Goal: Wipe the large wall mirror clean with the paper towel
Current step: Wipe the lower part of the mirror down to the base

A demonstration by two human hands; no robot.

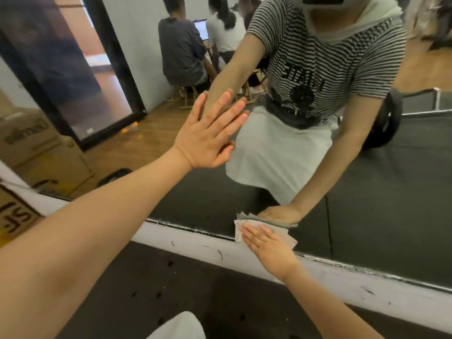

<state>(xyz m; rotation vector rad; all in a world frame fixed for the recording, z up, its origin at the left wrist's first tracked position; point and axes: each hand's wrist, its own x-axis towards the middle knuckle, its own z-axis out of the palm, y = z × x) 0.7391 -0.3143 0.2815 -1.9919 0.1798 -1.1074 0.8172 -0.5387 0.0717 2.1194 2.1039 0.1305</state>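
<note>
The large wall mirror [367,192] fills most of the view and shows my own reflection. My left hand [210,133] lies flat against the glass with its fingers straight and spread. Lower down, my right hand [266,245] presses a crumpled white paper towel [241,231] against the mirror's bottom edge, fingers straight on top of it. The towel overlaps the glass and the white strip below it.
A scuffed white baseboard [367,285] runs under the mirror above a dark floor [146,289]. Cardboard boxes [14,216] stand at the left. The reflection shows seated people, a black-framed panel and a wooden floor behind me.
</note>
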